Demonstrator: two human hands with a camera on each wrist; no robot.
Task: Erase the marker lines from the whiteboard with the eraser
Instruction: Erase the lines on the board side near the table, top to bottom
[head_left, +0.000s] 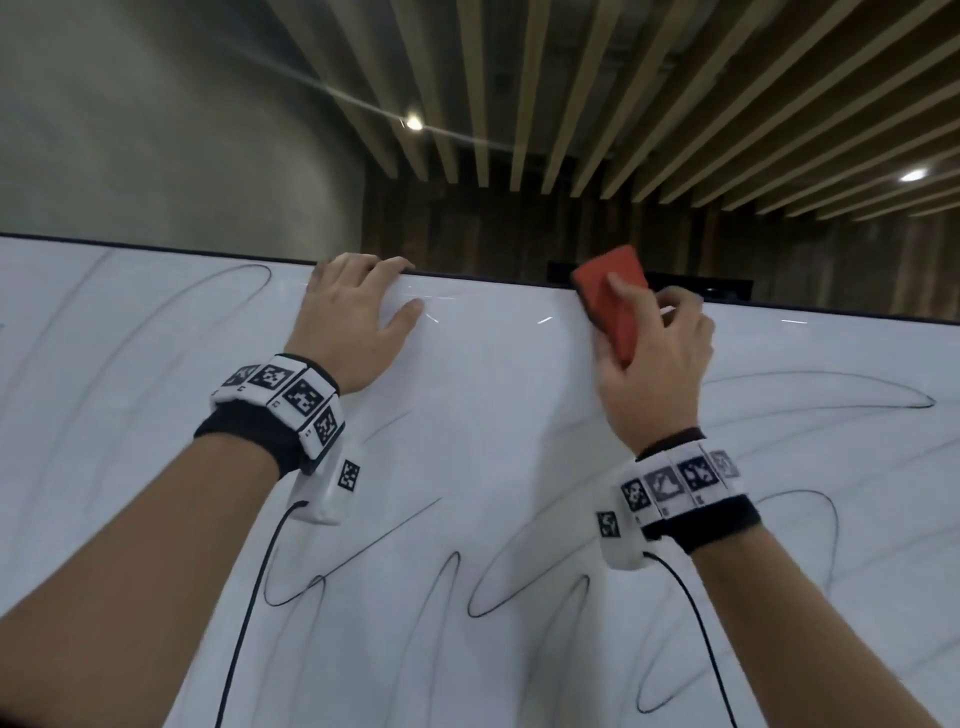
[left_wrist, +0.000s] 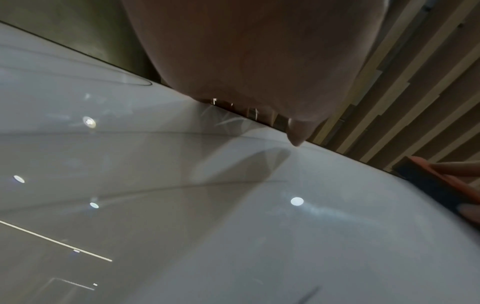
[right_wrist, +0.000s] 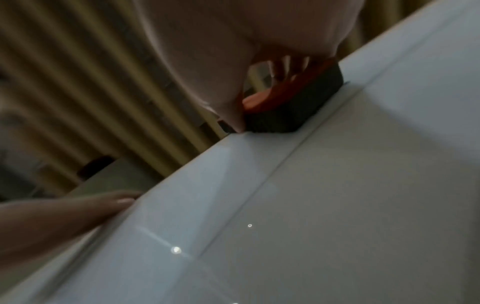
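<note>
A large whiteboard (head_left: 493, 426) fills the lower head view, covered with looping black marker lines (head_left: 363, 561). My right hand (head_left: 660, 364) grips a red eraser (head_left: 613, 301) with a dark felt pad and presses it on the board at its top edge. In the right wrist view the eraser (right_wrist: 291, 102) lies pad-down on the board (right_wrist: 337, 205). My left hand (head_left: 358, 312) holds the board's top edge, fingers curled over it, thumb on the white face. The left wrist view shows my left hand (left_wrist: 259, 61) on the edge and the eraser (left_wrist: 436, 183) at far right.
Behind the board are a dark wooden wall (head_left: 519, 234) and a slatted ceiling (head_left: 675, 93) with spot lights. Marker lines run left (head_left: 156, 322), right (head_left: 831, 395) and below both hands. The strip between the hands near the top edge bears no lines.
</note>
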